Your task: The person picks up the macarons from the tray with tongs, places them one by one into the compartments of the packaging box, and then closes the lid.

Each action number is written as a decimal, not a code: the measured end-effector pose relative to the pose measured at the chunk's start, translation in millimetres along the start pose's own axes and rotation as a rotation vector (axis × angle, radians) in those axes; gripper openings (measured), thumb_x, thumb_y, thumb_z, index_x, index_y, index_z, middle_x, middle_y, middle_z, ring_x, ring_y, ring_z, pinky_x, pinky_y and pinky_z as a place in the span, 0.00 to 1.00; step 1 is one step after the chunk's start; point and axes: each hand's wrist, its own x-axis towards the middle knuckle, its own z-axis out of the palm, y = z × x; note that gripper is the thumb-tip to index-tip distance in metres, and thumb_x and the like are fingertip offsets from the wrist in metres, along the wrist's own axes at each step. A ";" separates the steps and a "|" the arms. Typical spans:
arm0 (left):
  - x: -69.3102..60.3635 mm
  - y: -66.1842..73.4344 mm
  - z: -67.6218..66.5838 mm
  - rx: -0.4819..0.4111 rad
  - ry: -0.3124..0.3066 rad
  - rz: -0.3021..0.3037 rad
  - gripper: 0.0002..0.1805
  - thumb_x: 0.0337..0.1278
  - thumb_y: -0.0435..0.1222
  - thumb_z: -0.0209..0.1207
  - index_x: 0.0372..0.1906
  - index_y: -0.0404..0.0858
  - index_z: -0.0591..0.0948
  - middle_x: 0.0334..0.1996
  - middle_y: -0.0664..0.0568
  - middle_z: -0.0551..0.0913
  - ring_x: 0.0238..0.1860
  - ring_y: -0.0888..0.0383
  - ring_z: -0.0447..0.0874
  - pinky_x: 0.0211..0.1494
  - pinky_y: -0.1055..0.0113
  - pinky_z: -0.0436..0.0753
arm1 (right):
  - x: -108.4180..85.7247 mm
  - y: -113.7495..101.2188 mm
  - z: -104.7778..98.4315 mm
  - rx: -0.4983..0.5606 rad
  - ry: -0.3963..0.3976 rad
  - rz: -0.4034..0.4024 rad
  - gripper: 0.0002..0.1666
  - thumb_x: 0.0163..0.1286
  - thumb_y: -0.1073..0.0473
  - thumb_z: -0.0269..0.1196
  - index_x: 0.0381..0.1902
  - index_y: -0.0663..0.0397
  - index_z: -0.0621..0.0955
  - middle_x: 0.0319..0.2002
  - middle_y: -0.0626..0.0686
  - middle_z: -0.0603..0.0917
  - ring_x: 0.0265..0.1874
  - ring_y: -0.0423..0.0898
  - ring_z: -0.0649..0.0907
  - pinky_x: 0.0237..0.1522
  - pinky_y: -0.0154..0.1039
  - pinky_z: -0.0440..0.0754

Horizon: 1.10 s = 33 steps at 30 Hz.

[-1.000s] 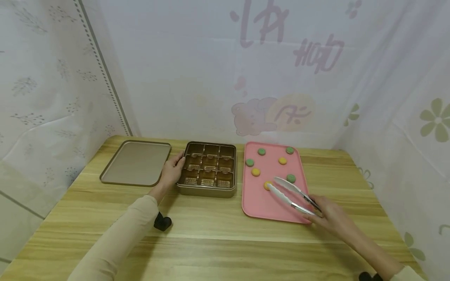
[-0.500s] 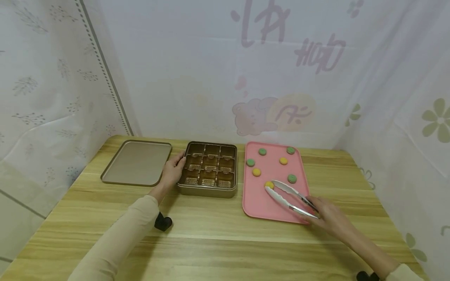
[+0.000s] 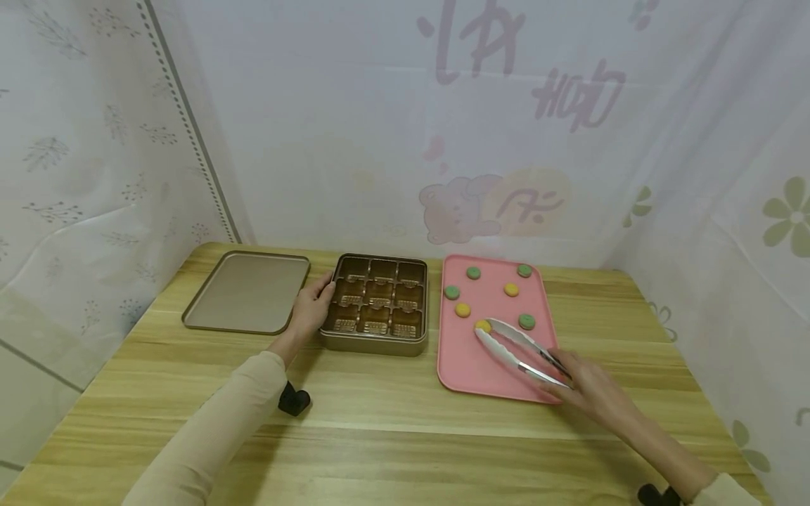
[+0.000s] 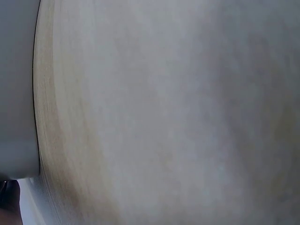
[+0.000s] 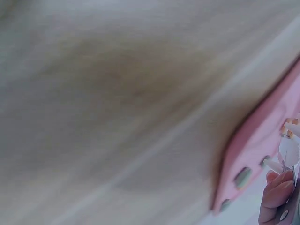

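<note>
My right hand (image 3: 588,386) holds metal tongs (image 3: 534,369) with pale scalloped tips over the pink tray (image 3: 468,365). The tips stand either side of a yellow macaron (image 3: 484,326) and appear to pinch it. Whether it is clear of the tray is hard to tell. Other yellow macarons (image 3: 511,289) and several green macarons (image 3: 526,321) lie on the tray. My left hand (image 3: 308,313) holds the left side of a gold-brown box (image 3: 373,344) with a compartment insert (image 3: 377,294). In the right wrist view, fingers (image 5: 280,192) wrap the tongs at the lower right.
A flat gold-brown lid (image 3: 249,292) lies left of the box on the wooden table (image 3: 354,457). A printed cloth (image 3: 316,140) hangs behind the table. Mostly tabletop fills the left wrist view, with the box's side (image 4: 16,93) at its left edge.
The tongs' tips have come together round the yellow macaron, and it has shifted slightly toward the far side of the tray or upward. My left hand stays at the box.
</note>
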 end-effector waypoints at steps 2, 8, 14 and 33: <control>0.3 0.4 -0.5 0.004 0.004 0.000 0.27 0.74 0.39 0.41 0.72 0.34 0.57 0.71 0.42 0.57 0.72 0.46 0.52 0.71 0.52 0.59 | 5.5 -4.4 -0.8 0.026 0.003 0.003 0.28 0.54 0.54 0.72 0.49 0.61 0.78 0.25 0.46 0.73 0.22 0.34 0.68 0.21 0.28 0.66; 1.4 0.8 -0.9 -0.002 0.005 -0.009 0.27 0.74 0.40 0.41 0.72 0.34 0.58 0.71 0.42 0.57 0.72 0.47 0.52 0.72 0.54 0.59 | 29.9 -26.9 -4.4 0.058 -0.064 0.013 0.25 0.57 0.49 0.70 0.48 0.54 0.77 0.27 0.46 0.75 0.23 0.37 0.70 0.22 0.29 0.67; 2.7 0.2 0.5 -0.004 0.015 0.001 0.26 0.74 0.39 0.42 0.71 0.33 0.59 0.70 0.42 0.59 0.71 0.46 0.54 0.71 0.54 0.60 | 53.8 -49.2 0.4 0.104 -0.082 -0.063 0.23 0.57 0.51 0.70 0.47 0.54 0.77 0.27 0.44 0.75 0.23 0.36 0.70 0.22 0.29 0.70; 1.4 -1.9 1.1 0.006 0.032 0.008 0.26 0.74 0.40 0.42 0.71 0.35 0.60 0.70 0.42 0.60 0.71 0.46 0.56 0.70 0.53 0.62 | 102.0 -80.8 -8.6 -0.016 -0.222 -0.186 0.30 0.55 0.48 0.70 0.51 0.60 0.78 0.35 0.50 0.82 0.28 0.40 0.79 0.23 0.29 0.74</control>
